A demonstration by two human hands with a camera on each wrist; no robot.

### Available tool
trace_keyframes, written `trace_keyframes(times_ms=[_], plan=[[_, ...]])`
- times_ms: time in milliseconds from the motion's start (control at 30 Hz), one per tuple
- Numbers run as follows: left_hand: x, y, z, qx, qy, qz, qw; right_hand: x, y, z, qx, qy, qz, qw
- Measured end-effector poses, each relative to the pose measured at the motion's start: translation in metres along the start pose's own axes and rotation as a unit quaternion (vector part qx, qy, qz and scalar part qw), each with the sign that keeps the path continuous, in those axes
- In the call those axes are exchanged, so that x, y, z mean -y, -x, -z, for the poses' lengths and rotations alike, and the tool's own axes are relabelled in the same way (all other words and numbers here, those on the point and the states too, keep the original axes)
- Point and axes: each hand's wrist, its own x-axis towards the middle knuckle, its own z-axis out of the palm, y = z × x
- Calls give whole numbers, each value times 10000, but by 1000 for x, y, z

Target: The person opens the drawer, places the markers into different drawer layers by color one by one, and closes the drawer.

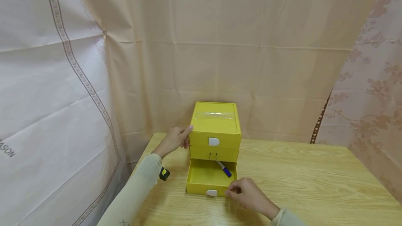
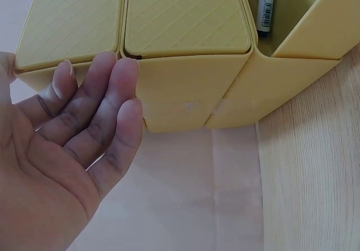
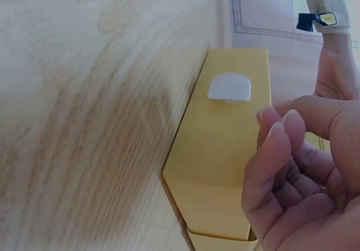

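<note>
A yellow drawer box [image 1: 215,125] stands on the table, its bottom drawer [image 1: 201,190] pulled out. My left hand [image 1: 176,138] touches the box's left side, thumb at the top front edge; in the left wrist view its relaxed fingers [image 2: 112,85] lie against the side wall. A marker [image 1: 224,168] with a blue cap lies slanted in the drawer, its other end near a thin dark loop [image 1: 213,156] on the middle drawer's front. My right hand [image 1: 248,195] is at the drawer's front right corner, fingers curled. Its thumb and fingertips [image 3: 278,130] meet with nothing visible between them.
White pull tabs [image 1: 214,141] sit on the top and bottom drawer fronts. Clear tape [image 1: 215,115] crosses the box's top. The wooden table [image 1: 292,170] extends to the right. Hanging sheets [image 1: 220,44] close off the back and sides. A dark band device [image 1: 164,173] is on the left wrist.
</note>
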Motion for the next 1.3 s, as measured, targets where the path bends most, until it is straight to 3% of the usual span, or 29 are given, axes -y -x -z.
trace_keyframes(times_ms=[200,533,933,1300], plan=[[-1,1,0,28,55,-27,10000,3,2,-6,197,-274,-100,9994],[-1,2,1,-50,34,-12,10000,2,0,-22,504,-523,-692,9950],[-1,1,-2,-13,87,15,10000,-5,-1,-36,280,-856,-857,9922],[-1,1,-2,-80,37,16,10000,-3,-3,-46,54,-1117,-1315,9850]])
